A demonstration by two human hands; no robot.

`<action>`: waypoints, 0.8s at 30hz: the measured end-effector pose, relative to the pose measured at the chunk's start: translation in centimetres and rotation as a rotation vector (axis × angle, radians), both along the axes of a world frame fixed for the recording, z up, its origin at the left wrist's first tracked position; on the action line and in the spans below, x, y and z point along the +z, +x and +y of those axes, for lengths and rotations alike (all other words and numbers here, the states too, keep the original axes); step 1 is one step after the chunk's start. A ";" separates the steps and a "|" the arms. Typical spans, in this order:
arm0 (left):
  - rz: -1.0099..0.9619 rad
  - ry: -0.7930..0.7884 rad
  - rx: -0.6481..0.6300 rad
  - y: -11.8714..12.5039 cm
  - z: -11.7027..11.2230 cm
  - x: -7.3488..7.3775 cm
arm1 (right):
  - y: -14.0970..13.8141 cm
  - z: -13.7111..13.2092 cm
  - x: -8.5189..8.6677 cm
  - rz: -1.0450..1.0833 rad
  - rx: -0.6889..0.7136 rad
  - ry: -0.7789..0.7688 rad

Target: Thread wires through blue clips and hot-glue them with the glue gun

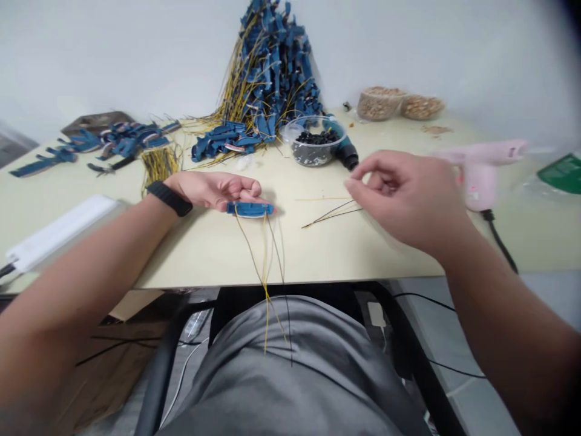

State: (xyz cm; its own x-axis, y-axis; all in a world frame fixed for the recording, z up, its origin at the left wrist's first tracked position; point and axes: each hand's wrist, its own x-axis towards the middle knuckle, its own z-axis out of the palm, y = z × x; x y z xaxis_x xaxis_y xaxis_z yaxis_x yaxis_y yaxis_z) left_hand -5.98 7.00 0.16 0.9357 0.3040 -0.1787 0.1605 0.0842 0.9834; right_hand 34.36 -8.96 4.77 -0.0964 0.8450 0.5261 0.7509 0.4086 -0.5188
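One blue piece (249, 209) is gripped in the left hand (213, 186) at eleven o'clock, apparently at a wire-handling step; the next move probably wants it held steady. At one, the right hand (408, 197) curls by loose wires (310, 224), grip unclear; a blue heap (278, 66) rises at twelve.

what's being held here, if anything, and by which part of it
The left hand holds a blue wired piece, thumb at its left end, fingers behind it. Whether the right hand grips the loose wires by its fingertips, I can't tell.
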 end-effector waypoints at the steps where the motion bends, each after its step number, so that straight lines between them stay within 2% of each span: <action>1: -0.017 -0.009 -0.015 0.2 0.1 -0.1 | -1.6 0.8 1.1 -0.050 0.078 -0.074; 3: -0.033 0.007 -0.021 0.5 0.1 0.0 | -4.7 2.1 3.1 -0.121 0.225 -0.183; 5: -0.016 0.050 -0.004 0.8 0.2 0.1 | -7.2 3.4 4.5 -0.212 0.356 -0.310; 8: 0.026 0.122 0.038 0.8 0.2 0.2 | -9.7 4.9 5.0 -0.331 0.449 -0.370; 13: 0.014 0.181 0.016 0.1 0.6 -0.1 | -11.2 6.6 4.2 -0.401 0.598 -0.362; 18: 0.145 0.250 0.054 -0.2 1.0 -0.1 | -12.1 6.8 4.1 -0.394 0.623 -0.390; 24: 0.155 0.154 0.022 -0.2 0.3 0.2 | -12.9 5.6 5.1 -0.487 0.651 -0.315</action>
